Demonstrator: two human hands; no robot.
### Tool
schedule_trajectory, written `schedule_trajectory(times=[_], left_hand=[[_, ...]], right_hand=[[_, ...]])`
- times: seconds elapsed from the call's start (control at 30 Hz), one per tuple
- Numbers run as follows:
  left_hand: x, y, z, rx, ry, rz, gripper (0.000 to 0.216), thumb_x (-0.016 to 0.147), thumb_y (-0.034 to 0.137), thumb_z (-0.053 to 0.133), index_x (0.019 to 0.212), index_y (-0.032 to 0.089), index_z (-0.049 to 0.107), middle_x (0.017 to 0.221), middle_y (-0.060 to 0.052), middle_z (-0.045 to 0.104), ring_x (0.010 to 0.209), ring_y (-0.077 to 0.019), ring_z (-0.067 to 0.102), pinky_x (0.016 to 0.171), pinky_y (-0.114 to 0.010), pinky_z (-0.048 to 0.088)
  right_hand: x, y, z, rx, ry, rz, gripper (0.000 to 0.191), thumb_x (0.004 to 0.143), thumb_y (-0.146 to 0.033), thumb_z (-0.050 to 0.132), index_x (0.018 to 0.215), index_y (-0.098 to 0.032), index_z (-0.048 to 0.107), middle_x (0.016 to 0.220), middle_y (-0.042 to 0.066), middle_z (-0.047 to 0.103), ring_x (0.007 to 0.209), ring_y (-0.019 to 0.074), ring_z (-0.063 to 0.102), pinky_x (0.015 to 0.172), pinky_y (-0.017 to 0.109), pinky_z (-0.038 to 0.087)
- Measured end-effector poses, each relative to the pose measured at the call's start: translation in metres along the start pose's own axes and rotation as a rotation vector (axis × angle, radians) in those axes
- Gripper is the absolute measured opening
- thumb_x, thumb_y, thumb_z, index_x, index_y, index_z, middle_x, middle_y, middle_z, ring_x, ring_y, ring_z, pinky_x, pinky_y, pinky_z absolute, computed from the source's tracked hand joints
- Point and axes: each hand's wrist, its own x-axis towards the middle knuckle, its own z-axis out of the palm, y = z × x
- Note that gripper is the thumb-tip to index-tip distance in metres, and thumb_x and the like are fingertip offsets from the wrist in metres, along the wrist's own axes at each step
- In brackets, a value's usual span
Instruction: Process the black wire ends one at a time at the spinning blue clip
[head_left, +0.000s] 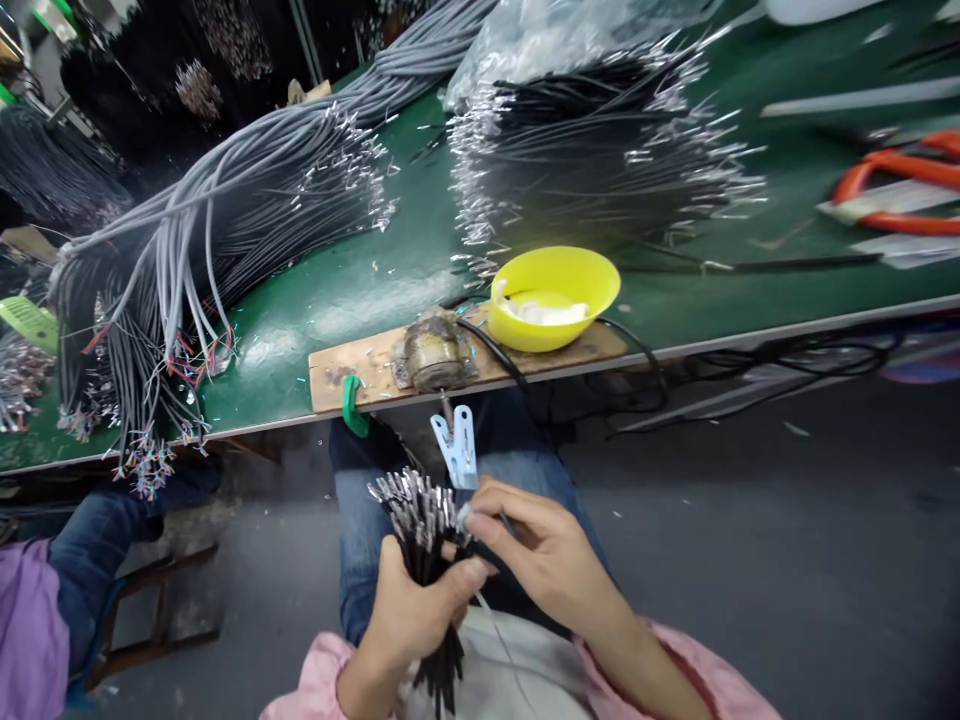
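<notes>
Black cable bundle (424,530), silvery tips up, was over the person's lap (358,560), w/ L hand (420,605) fingers wrapped round it. R hand (547,545) fingers were pinched on a small whitish bit (464,516) at the tips' R edge, too small to ID. Lt-blue clip (456,450) was just beyond, nr the wooden board (337,378) w/ yellow bowl (525,333) on the green desk (337,300); more blk cables (570,175) lay behind.

Grey cables (247,150) drape over the left of the green bench (322,285), coloured wire ends (150,465) near its edge. Clear plastic sheeting (555,40) lies toward the back, an orange-handled tool (907,222) at right. Lower left, a person's purple garment (34,610) shows near a wooden stool (154,655).
</notes>
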Motion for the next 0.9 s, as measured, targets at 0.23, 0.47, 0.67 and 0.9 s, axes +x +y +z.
schedule_trajectory(times=[0.23, 0.47, 0.67, 0.9], left_hand=[[0.0, 0.018, 0.006, 0.084, 0.078, 0.308, 0.034, 0.055, 0.04, 0.076, 0.047, 0.015, 0.055, 0.037, 0.005, 0.044, 0.034, -0.0058, 0.037, 0.033, -0.019, 0.033], [0.005, 0.02, 0.008, 0.065, 0.082, 0.34, 0.035, 0.054, 0.039, 0.076, 0.049, 0.016, 0.05, 0.039, 0.005, 0.044, 0.033, -0.0054, 0.037, 0.031, -0.019, 0.032], [0.007, 0.018, 0.012, 0.005, 0.105, 0.309, 0.041, 0.051, 0.04, 0.079, 0.047, 0.016, 0.046, 0.037, 0.007, 0.042, 0.029, -0.0036, 0.035, 0.028, -0.017, 0.029], [0.014, 0.02, 0.013, -0.095, -0.115, 0.236, 0.044, 0.06, 0.052, 0.073, 0.049, 0.016, 0.049, 0.035, 0.006, 0.039, 0.03, -0.0049, 0.036, 0.032, -0.019, 0.031]], right_hand=[[0.001, 0.003, 0.0, 0.179, 0.113, 0.152, 0.044, 0.082, -0.055, 0.048, 0.057, -0.019, 0.056, 0.051, -0.001, 0.048, 0.047, 0.0131, 0.044, 0.045, 0.025, 0.036], [0.004, -0.006, -0.002, 0.106, -0.012, 0.062, 0.03, 0.077, -0.04, 0.061, 0.055, -0.019, 0.057, 0.056, 0.0, 0.052, 0.053, 0.0148, 0.047, 0.051, 0.026, 0.039], [0.007, -0.013, 0.003, -0.04, 0.071, -0.06, 0.031, 0.082, -0.025, 0.051, 0.051, -0.021, 0.05, 0.05, -0.001, 0.049, 0.048, 0.0141, 0.045, 0.046, 0.026, 0.036], [0.001, -0.012, 0.019, -0.105, 0.384, -0.201, 0.023, 0.078, -0.014, 0.052, 0.057, -0.022, 0.054, 0.051, 0.001, 0.052, 0.05, 0.0161, 0.046, 0.051, 0.031, 0.039]])
